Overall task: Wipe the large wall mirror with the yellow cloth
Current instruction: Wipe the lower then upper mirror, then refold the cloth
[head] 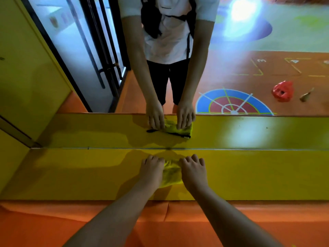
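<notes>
Down on the yellow ledge (71, 172) under the mirror (249, 41) is where the cloth (171, 173) sits right now, bunched into a crumpled lump and lying on the ledge, not on the glass. It's close to the seam where ledge meets mirror, but as far as I can see it isn't touching it.

Both hands are on it. The left hand (152, 169) covers the left end, knuckles up, fingers bent down over the fabric. The right hand (193, 171) does the same on the right end, so only the middle strip of cloth shows between them. Fingers on both are curled and gripping the fabric, not lying flat. The reflection backs that up: you can see the fingertips tucked down onto the cloth from the other side.

Both bare forearms come in from the bottom, over an orange mat (53, 225) in front of the ledge.

In the glass you also get the person's torso in a white tee and dark shorts and a black-framed door (99, 56) off to the left. There's a painted target (233, 104) on the floor (222, 72) behind, and a red bag (283, 90) lying just right of that target.
</notes>
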A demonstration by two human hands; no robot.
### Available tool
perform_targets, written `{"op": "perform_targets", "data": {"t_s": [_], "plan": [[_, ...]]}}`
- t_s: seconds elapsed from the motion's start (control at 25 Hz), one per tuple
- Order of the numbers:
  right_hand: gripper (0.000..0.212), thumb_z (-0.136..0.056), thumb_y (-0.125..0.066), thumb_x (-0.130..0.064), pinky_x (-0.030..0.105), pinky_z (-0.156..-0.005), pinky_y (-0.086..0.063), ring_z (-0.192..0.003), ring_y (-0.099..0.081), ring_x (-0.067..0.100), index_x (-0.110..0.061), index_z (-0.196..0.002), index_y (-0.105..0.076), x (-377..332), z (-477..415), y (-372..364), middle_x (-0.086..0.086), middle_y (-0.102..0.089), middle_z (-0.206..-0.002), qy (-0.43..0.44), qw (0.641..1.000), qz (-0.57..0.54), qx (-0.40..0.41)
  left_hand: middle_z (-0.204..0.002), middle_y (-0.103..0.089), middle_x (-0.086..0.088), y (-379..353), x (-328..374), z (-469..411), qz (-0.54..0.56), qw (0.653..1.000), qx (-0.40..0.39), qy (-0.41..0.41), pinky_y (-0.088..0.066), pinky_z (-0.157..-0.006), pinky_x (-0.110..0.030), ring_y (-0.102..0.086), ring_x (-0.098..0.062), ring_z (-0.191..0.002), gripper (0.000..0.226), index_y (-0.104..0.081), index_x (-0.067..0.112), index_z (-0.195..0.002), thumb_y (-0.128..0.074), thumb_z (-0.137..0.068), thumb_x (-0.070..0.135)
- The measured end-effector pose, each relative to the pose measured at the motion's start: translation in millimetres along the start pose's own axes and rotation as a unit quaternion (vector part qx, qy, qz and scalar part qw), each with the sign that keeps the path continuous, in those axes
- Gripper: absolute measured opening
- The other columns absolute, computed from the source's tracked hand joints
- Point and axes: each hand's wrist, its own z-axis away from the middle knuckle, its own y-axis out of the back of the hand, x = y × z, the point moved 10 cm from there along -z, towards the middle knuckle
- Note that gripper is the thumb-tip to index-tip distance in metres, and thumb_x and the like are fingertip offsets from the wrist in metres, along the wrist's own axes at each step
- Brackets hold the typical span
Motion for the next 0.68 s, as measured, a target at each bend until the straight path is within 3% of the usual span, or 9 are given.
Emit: {"op": "perform_targets", "data": {"t_s": [0.12, 0.28, 0.4, 0.52, 0.6, 0.68], "plan": [[0.019, -0.069, -0.074, -0.018, 0.040, -0.075, -0.032, -0.085, -0.061, 0.029, -0.023, -0.087, -0.070, 18.8, -3.5, 60.2, -0.001, -0.065, -0.082, 0.000, 0.998, -0.002, 0.060, -0.126, -0.056, -0.001, 53.0, 20.7, 11.4, 0.051, 0.996, 0.048, -0.055, -0.043, -0.101, -0.039, -0.052, -0.026, -0.121, 0.034, -0.056, 0.023, -0.132, -0.056, -0.098, 0.018], [0.028, -0.073, -0.072, -0.019, 0.040, -0.081, -0.041, -0.087, -0.063, 0.028, -0.023, -0.100, -0.066, 47.8, -32.2, 187.3, 0.000, -0.064, -0.091, -0.003, 0.990, -0.016, 0.143, -0.122, -0.052, -0.002, 183.6, 56.2, 8.3, 0.106, 0.975, 0.152, -0.123, -0.051, -0.089, -0.042, -0.059, -0.027, -0.108, 0.029, -0.055, 0.022, -0.127, -0.058, -0.098, 0.020], [0.038, -0.076, -0.072, -0.016, 0.042, -0.081, -0.049, -0.085, -0.065, 0.029, -0.021, -0.111, -0.060, 64.2, -60.3, 312.9, 0.004, -0.064, -0.098, 0.016, 0.974, -0.016, 0.225, -0.119, -0.051, -0.001, 311.9, 89.5, 11.3, 0.097, 0.945, 0.256, -0.181, -0.051, -0.086, -0.043, -0.059, -0.028, -0.104, 0.026, -0.047, 0.024, -0.121, -0.057, -0.097, 0.020], [0.058, -0.071, -0.079, -0.014, 0.044, -0.083, -0.045, -0.089, -0.063, 0.032, -0.020, -0.122, -0.052, 84.8, -92.4, 437.1, 0.007, -0.063, -0.105, 0.038, 0.954, 0.011, 0.297, -0.122, -0.053, -0.003, 441.4, 117.7, 12.6, 0.123, 0.903, 0.357, -0.208, -0.054, -0.084, -0.040, -0.059, -0.028, -0.104, 0.037, -0.044, 0.025, -0.123, -0.063, -0.094, 0.014], [0.049, -0.078, -0.067, -0.018, 0.043, -0.082, -0.045, -0.091, -0.063, 0.033, -0.020, -0.122, -0.048, 99.5, -110.5, 514.5, 0.008, -0.062, -0.106, 0.048, 0.940, 0.025, 0.337, -0.123, -0.052, -0.006, 517.1, 138.4, 14.4, 0.124, 0.872, 0.406, -0.242, -0.055, -0.086, -0.039, -0.060, -0.028, -0.104, 0.038, -0.045, 0.023, -0.123, -0.061, -0.091, 0.009], [0.036, -0.083, -0.051, -0.027, 0.044, -0.081, -0.042, -0.089, -0.063, 0.036, -0.019, -0.117, -0.047, 108.5, -123.0, 581.9, 0.014, -0.061, -0.107, 0.069, 0.923, 0.047, 0.375, -0.125, -0.049, -0.007, 580.7, 163.9, 18.7, 0.075, 0.853, 0.438, -0.272, -0.051, -0.090, -0.032, -0.058, -0.025, -0.110, 0.032, -0.044, 0.023, -0.122, -0.046, -0.092, 0.011]]}}
